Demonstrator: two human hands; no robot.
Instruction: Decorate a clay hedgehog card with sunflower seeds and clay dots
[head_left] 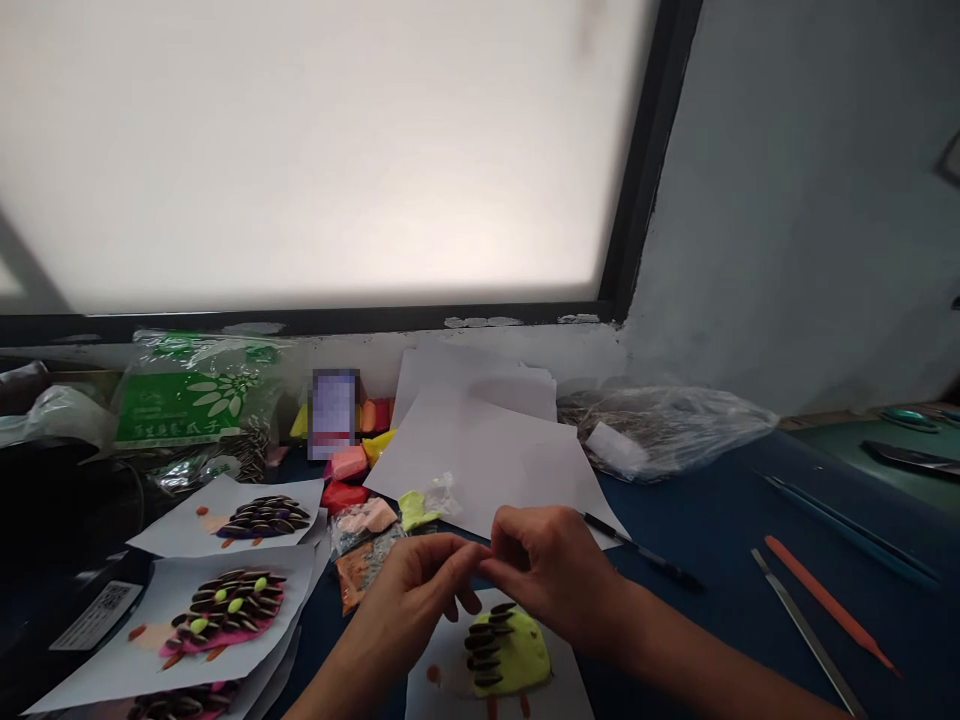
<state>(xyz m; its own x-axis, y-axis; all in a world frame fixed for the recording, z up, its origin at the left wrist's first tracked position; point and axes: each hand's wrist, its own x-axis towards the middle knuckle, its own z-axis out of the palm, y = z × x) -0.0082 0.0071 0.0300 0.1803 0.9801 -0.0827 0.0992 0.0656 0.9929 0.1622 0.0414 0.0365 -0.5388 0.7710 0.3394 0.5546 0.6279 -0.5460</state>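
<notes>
While a green-printed bag (pixel 172 395) with striped seeds (pixel 253 452) in its lower right corner stands at the left of the frame, crinkled clear packets (pixel 381 552) with orange clay (pixel 349 585) and peach clay (pixel 373 515) lie left of centre. At bottom centre, the left hand (pixel 424 595) has a narrow, pinched grip, its fingertips meeting those of the similarly pinched right hand (pixel 555 570); what lies between them I cannot tell. Beneath, a yellow-green clay body (pixel 525 655), partly seed-covered, lies on white paper (pixel 450 702). At right, a clear plastic bag (pixel 675 430) holds something brownish.
</notes>
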